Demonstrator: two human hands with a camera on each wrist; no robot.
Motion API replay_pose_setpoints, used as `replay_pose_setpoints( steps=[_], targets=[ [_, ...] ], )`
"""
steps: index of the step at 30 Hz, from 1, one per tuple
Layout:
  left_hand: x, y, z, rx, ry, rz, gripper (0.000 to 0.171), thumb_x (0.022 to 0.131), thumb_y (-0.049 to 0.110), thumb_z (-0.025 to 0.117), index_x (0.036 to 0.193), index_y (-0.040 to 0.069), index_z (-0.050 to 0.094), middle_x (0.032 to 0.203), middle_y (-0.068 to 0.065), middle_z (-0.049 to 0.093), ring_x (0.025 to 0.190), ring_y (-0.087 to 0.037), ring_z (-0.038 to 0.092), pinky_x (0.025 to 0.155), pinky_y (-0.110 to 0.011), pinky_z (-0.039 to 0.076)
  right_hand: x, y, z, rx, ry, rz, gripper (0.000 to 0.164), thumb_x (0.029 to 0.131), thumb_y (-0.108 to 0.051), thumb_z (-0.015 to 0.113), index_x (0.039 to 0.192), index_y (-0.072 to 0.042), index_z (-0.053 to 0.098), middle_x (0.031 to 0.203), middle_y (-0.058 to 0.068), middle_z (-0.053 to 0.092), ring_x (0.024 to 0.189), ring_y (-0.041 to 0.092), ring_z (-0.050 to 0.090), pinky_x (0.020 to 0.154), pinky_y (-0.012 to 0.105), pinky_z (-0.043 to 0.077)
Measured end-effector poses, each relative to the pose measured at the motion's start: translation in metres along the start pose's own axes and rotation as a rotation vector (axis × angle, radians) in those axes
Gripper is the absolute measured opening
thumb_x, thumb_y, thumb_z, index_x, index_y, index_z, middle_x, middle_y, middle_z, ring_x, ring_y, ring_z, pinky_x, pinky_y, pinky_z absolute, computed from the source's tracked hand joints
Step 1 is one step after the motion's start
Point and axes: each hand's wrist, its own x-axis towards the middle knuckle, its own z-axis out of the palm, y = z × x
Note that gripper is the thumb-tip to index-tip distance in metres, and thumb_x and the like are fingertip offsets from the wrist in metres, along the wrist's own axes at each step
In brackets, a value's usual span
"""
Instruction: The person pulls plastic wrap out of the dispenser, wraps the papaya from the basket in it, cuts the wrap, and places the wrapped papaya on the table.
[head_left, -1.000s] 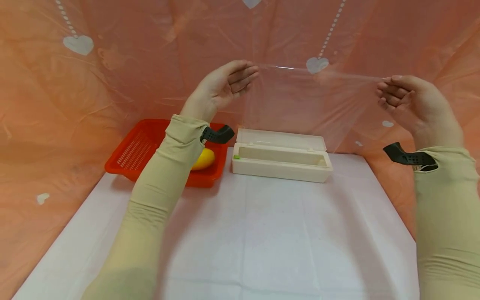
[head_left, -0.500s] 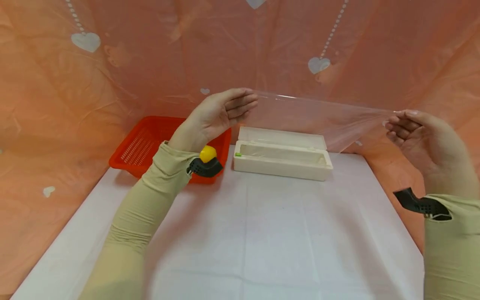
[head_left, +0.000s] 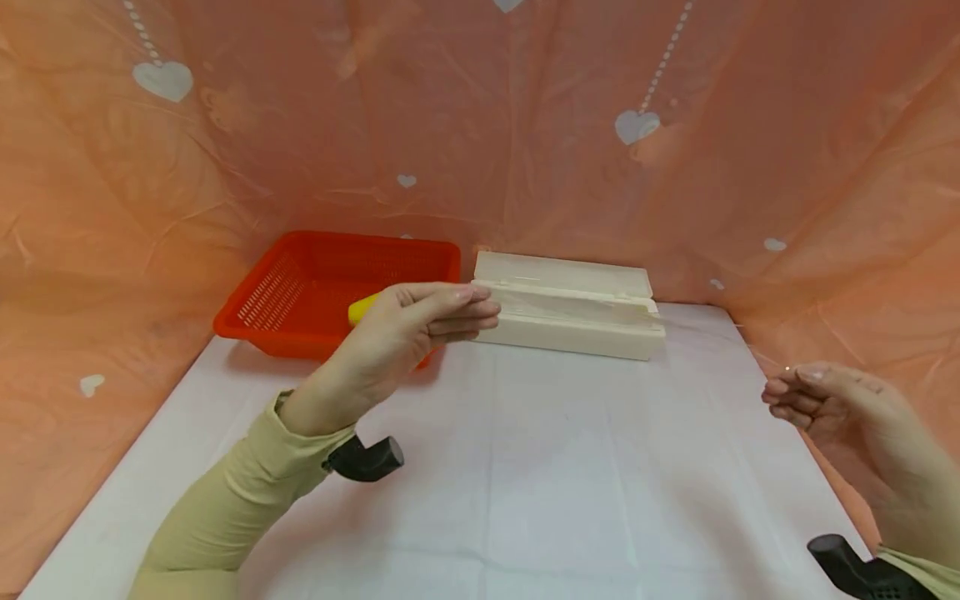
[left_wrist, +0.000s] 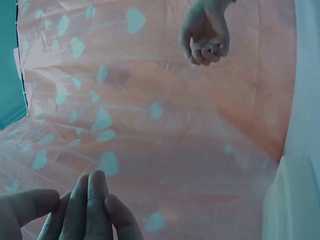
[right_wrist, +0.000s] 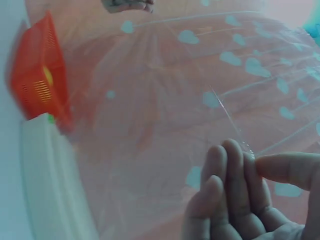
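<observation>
A sheet of clear cling film (right_wrist: 226, 112) runs between my raised hands; in the head view it is almost invisible. My left hand (head_left: 397, 342) pinches one end between thumb and fingers, in front of the red basket and the white box. At the right side, my right hand (head_left: 862, 433) pinches the other end, where the film gathers to a narrow shiny edge at the thumb in the right wrist view. The long white film box (head_left: 570, 337) stands at the back of the table with its lid raised. Its green cutter slide (right_wrist: 51, 118) shows in the right wrist view.
A red plastic basket (head_left: 300, 325) stands left of the box. Inside it a yellow rounded thing (head_left: 360, 309) is partly hidden by my left hand. A white cloth covers the table (head_left: 555, 467); a pink sheet with hearts (head_left: 555, 183) hangs behind.
Both hands have come down and toward me from high above the box, the film held between them. The left hand now overlaps the basket and the box's left end.
</observation>
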Motion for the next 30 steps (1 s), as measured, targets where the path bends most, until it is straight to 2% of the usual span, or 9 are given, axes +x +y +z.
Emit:
replay_pose_setpoints(
  steps=[2, 4, 8, 12, 17, 25, 27, 30],
  targets=[
    [-0.013, -0.008, 0.003, -0.007, 0.009, -0.005, 0.021, 0.090, 0.009, 0.051, 0.103, 0.002, 0.065, 0.099, -0.013, 0.064, 0.097, -0.028, 0.058, 0.091, -0.043, 0.039, -0.009, 0.007, -0.002, -0.005, -0.054, 0.043, 0.054, 0.093, 0.007, 0.003, 0.113, 0.011, 0.052, 0.108, 0.023, 0.058, 0.101, 0.033, 0.055, 0.086, 0.037, 0.044],
    [-0.026, -0.017, 0.006, -0.021, 0.026, -0.033, 0.021, 0.090, 0.010, 0.051, 0.103, 0.001, 0.065, 0.099, -0.014, 0.064, 0.097, -0.029, 0.058, 0.090, -0.044, 0.039, -0.018, 0.015, -0.003, -0.008, -0.063, 0.107, 0.054, 0.093, 0.007, 0.003, 0.112, 0.011, 0.053, 0.107, 0.022, 0.059, 0.100, 0.032, 0.055, 0.086, 0.036, 0.044],
    [-0.052, -0.038, 0.007, -0.013, 0.052, -0.130, 0.023, 0.090, 0.012, 0.052, 0.105, 0.000, 0.064, 0.098, -0.014, 0.064, 0.096, -0.030, 0.059, 0.089, -0.044, 0.040, -0.036, 0.034, -0.004, -0.045, -0.028, 0.248, 0.049, 0.094, 0.007, 0.009, 0.108, 0.009, 0.056, 0.104, 0.018, 0.061, 0.098, 0.029, 0.057, 0.084, 0.035, 0.046],
    [-0.073, -0.058, 0.007, -0.022, 0.087, -0.279, 0.027, 0.088, 0.015, 0.055, 0.106, -0.004, 0.062, 0.097, -0.015, 0.065, 0.095, -0.030, 0.059, 0.087, -0.040, 0.043, -0.051, 0.050, -0.010, -0.110, 0.029, 0.447, 0.040, 0.096, 0.002, 0.019, 0.104, 0.005, 0.058, 0.099, 0.013, 0.063, 0.095, 0.024, 0.059, 0.082, 0.033, 0.046],
    [-0.090, -0.090, -0.001, -0.072, 0.148, -0.451, 0.033, 0.085, 0.020, 0.059, 0.106, -0.005, 0.061, 0.096, -0.014, 0.065, 0.095, -0.028, 0.060, 0.085, -0.038, 0.045, -0.062, 0.074, -0.023, -0.124, 0.078, 0.665, 0.033, 0.096, -0.004, 0.029, 0.103, -0.001, 0.061, 0.099, 0.008, 0.064, 0.096, 0.020, 0.059, 0.080, 0.029, 0.047],
    [-0.122, -0.144, -0.018, -0.149, 0.301, -0.600, 0.041, 0.083, 0.018, 0.060, 0.110, -0.011, 0.055, 0.096, -0.017, 0.064, 0.091, -0.027, 0.061, 0.083, -0.039, 0.046, -0.069, 0.122, -0.033, -0.173, 0.147, 0.812, 0.028, 0.094, -0.013, 0.042, 0.106, 0.006, 0.059, 0.097, 0.009, 0.065, 0.089, 0.017, 0.061, 0.061, 0.020, 0.048],
    [-0.130, -0.153, -0.019, -0.159, 0.332, -0.639, 0.041, 0.082, 0.018, 0.061, 0.110, -0.011, 0.055, 0.095, -0.017, 0.064, 0.090, -0.027, 0.061, 0.080, -0.038, 0.047, -0.071, 0.130, -0.032, -0.222, 0.167, 0.828, 0.029, 0.093, -0.015, 0.045, 0.104, 0.006, 0.060, 0.095, 0.010, 0.065, 0.085, 0.016, 0.062, 0.056, 0.018, 0.046],
    [-0.137, -0.163, -0.021, -0.120, 0.355, -0.691, 0.039, 0.080, 0.019, 0.062, 0.107, -0.008, 0.058, 0.090, -0.014, 0.066, 0.085, -0.025, 0.063, 0.072, -0.033, 0.051, -0.071, 0.140, -0.029, -0.297, 0.197, 0.844, 0.030, 0.090, -0.018, 0.050, 0.101, 0.007, 0.061, 0.091, 0.011, 0.066, 0.076, 0.013, 0.062, 0.052, 0.017, 0.044]
  ],
)
